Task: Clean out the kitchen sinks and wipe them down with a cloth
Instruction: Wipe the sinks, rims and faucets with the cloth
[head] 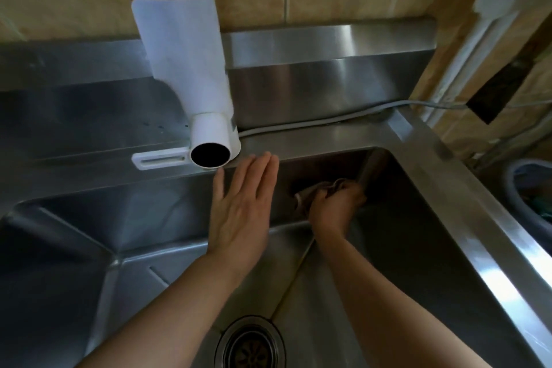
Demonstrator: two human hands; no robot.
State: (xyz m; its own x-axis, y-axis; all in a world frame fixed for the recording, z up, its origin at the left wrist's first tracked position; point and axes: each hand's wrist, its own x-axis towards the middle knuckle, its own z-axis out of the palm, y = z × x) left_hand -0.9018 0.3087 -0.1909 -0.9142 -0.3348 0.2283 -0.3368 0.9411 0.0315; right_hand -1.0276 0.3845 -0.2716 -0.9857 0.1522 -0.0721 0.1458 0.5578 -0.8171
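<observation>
Nothing you can actually read here, honestly. The white faucet head [191, 69] hanging over the sink rim [313, 140] has a plain body with no logo, no model number and no markings facing you. The white slotted bracket [159, 161] just left of its spout is blank too. The steel backsplash [328, 48] behind the faucet shows only glare and carries no sticker or stamp.

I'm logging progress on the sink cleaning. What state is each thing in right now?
Left hand: open, fingers straight, held flat near the sink's back rim.
Right hand: grips the cloth against the back wall.
Cloth: bunched, inside the right sink.
Right sink: no dishes in view.
Drain: strainer in place.
Tap: no water running.
</observation>
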